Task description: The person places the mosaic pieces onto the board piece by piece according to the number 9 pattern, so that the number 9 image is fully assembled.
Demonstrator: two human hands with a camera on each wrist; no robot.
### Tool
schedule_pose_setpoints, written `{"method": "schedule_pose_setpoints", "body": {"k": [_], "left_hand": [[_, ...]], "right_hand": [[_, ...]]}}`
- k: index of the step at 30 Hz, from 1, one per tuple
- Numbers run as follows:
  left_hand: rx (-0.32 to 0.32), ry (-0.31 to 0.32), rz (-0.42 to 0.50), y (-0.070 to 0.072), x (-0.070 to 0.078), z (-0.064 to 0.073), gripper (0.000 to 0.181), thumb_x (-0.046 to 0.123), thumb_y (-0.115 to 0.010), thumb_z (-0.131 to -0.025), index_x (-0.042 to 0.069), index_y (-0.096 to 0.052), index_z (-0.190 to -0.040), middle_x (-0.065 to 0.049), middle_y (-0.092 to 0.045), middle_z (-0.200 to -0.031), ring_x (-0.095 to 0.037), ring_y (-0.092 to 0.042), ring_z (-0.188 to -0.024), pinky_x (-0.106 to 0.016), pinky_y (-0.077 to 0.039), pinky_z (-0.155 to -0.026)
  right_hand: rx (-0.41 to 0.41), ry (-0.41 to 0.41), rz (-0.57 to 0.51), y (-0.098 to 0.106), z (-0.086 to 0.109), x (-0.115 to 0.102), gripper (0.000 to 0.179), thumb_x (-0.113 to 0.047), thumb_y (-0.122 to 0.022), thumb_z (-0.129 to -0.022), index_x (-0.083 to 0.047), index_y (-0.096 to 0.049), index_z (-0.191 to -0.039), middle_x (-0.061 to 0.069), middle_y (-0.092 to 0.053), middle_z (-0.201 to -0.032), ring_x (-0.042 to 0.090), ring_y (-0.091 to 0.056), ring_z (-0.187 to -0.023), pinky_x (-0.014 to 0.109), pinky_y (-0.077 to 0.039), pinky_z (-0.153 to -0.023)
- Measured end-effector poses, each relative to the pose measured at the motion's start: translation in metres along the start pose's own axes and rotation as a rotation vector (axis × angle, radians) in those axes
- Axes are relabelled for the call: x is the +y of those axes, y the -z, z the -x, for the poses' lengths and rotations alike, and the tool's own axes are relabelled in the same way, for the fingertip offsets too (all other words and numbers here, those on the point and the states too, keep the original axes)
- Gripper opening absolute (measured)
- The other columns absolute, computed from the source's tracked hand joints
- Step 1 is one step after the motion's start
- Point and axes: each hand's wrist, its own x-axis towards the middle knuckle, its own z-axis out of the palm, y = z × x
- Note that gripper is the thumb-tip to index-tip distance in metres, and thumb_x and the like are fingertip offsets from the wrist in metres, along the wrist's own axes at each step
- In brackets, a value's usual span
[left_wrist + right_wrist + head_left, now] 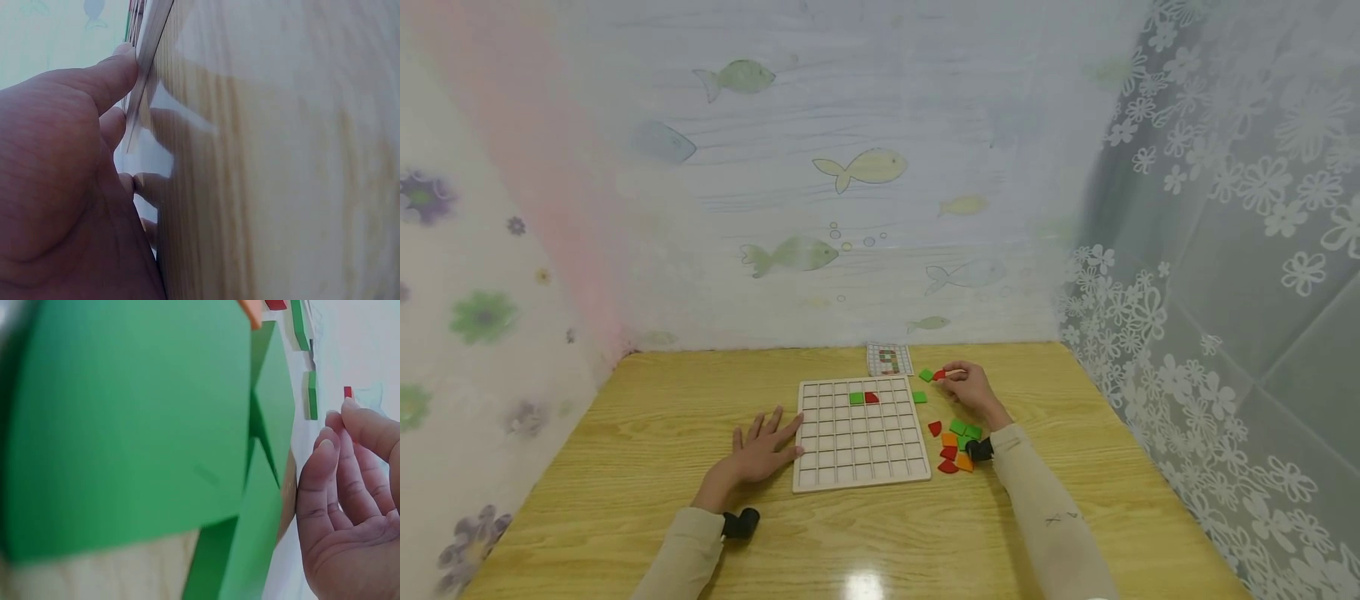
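Presently, my right hand [970, 389] pinches red piece [939, 376] near green square [927, 376], off grid board's [861, 446] upper right corner; my left hand [758, 457], fingers [787, 430] spread, touches board's left edge on counter [1112, 442].

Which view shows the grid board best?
The head view: looking down, it takes in nearly the whole grid board. The left wrist view catches only an edge by the left hand; the right wrist view doesn't visibly include it.

One board [861, 442], one card [889, 360], two hands [763, 452], five red pieces [948, 467], two orange pieces [950, 439], at least six green pieces [920, 397]
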Motion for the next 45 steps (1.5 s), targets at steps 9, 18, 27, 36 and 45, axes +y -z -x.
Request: {"method": "schedule_pose_setpoints", "body": {"k": [9, 18, 27, 36, 45], "left_hand": [[0.022, -0.033, 0.021, -0.002, -0.003, 0.000, 0.072, 0.052, -0.049, -0.105, 0.016, -0.027, -0.163, -0.027, 0.000, -0.168, -0.055, 0.010, -0.151, -0.077, 0.018, -0.108], [0.033, -0.051, 0.045, -0.005, -0.010, -0.002, 0.075, 0.061, -0.047, -0.102, 0.023, -0.026, -0.164, -0.023, 0.000, -0.170, -0.053, 0.012, -0.152, -0.076, 0.020, -0.108], [0.029, -0.049, 0.045, -0.005, -0.011, -0.003, 0.075, 0.061, -0.047, -0.102, 0.024, -0.025, -0.164, -0.023, 0.001, -0.170, -0.054, 0.012, -0.151, -0.076, 0.020, -0.107], [0.017, -0.018, 0.038, -0.005, -0.009, -0.003, 0.077, 0.061, -0.048, -0.102, 0.023, -0.024, -0.164, -0.020, 0.002, -0.170, -0.052, 0.013, -0.152, -0.075, 0.020, -0.109], [0.019, -0.004, 0.006, -0.009, -0.016, -0.008, 0.083, 0.068, -0.045, -0.099, 0.020, -0.025, -0.163, -0.021, 0.001, -0.170, -0.051, 0.010, -0.153, -0.076, 0.017, -0.109]], "right_hand": [[-0.033, 0.006, -0.046, 0.004, 0.001, -0.001, 0.035, -0.005, -0.064, -0.099, 0.013, -0.056, -0.128, 0.034, -0.069, -0.113, 0.021, -0.060, -0.074, 0.028, -0.049, -0.064], [-0.031, -0.013, -0.028, 0.001, 0.001, -0.002, 0.029, -0.003, -0.063, -0.100, 0.010, -0.060, -0.126, 0.031, -0.071, -0.107, 0.018, -0.055, -0.071, 0.026, -0.047, -0.063], [-0.049, 0.002, -0.008, -0.004, 0.006, -0.009, 0.028, -0.004, -0.066, -0.099, 0.009, -0.062, -0.123, 0.027, -0.073, -0.099, 0.016, -0.058, -0.065, 0.026, -0.049, -0.060], [-0.072, 0.006, -0.023, -0.009, 0.011, -0.014, 0.028, -0.003, -0.067, -0.097, 0.010, -0.063, -0.122, 0.029, -0.073, -0.101, 0.021, -0.065, -0.071, 0.029, -0.050, -0.061], [-0.122, 0.011, -0.034, -0.015, 0.017, -0.022, 0.030, -0.003, -0.067, -0.098, 0.011, -0.061, -0.123, 0.033, -0.071, -0.108, 0.033, -0.067, -0.080, 0.031, -0.050, -0.065]]}}
